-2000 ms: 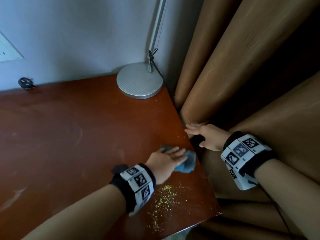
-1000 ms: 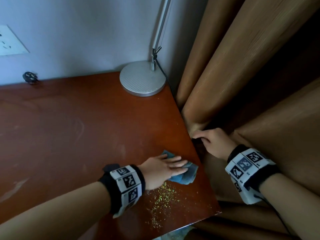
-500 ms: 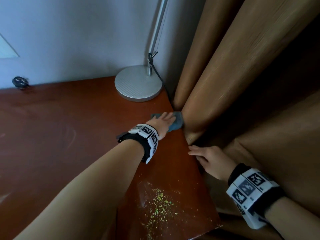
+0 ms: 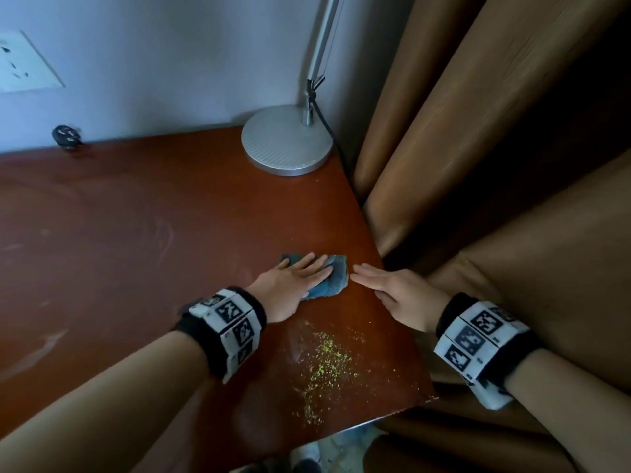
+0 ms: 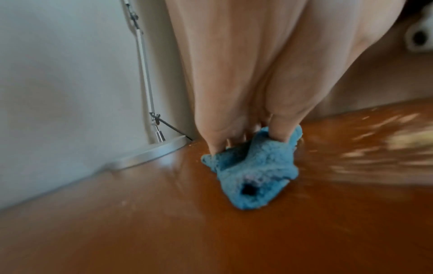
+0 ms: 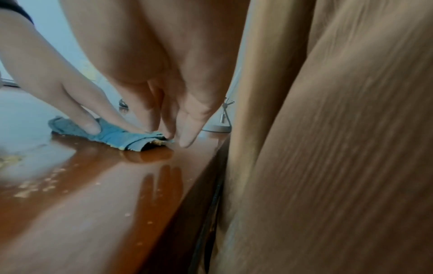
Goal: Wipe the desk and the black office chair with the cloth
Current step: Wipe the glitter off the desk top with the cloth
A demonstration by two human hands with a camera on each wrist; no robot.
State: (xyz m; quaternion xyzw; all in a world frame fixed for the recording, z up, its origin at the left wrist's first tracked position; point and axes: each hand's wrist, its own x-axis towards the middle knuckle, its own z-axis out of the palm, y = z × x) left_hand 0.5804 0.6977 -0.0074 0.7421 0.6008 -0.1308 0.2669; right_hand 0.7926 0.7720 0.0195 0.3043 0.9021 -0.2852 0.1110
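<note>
Blue fuzzy cloth [image 4: 329, 279], crumpled into a small wad, lying on the glossy reddish-brown wooden surface [image 4: 136, 233] near its right edge, pinned beneath the left hand [image 4: 293, 285]. Left hand: palm down, fingers [image 4: 316, 264] straight and lightly spread, pressing flat on the cloth; the left wrist view shows the fingertips bearing down on the wad [image 5: 253, 166]. Right hand [image 4: 399, 295]: fingers straight and held together, palm down over the surface's right edge, fingertips just beside the cloth; the right wrist view shows the fingertips [image 6: 187, 137] above the wood at the cloth's end [image 6: 131, 139], with their reflection on the polish below, holding nothing. Scatter of fine yellow-green crumbs [image 4: 324, 363] on the surface, nearer the person than the cloth and between the two wrists. Round silver lamp base [image 4: 286, 145] with a slim metal arm at the far right corner, against the pale wall. White wall socket [image 4: 20, 63] at upper left; small black object [image 4: 66, 134], too blurred to identify, at the surface's far edge. Brown curtain folds [image 4: 461, 114] hang along the right side of the surface. Both wrists carry black bands with black-and-white coded markers [image 4: 232, 322]
</note>
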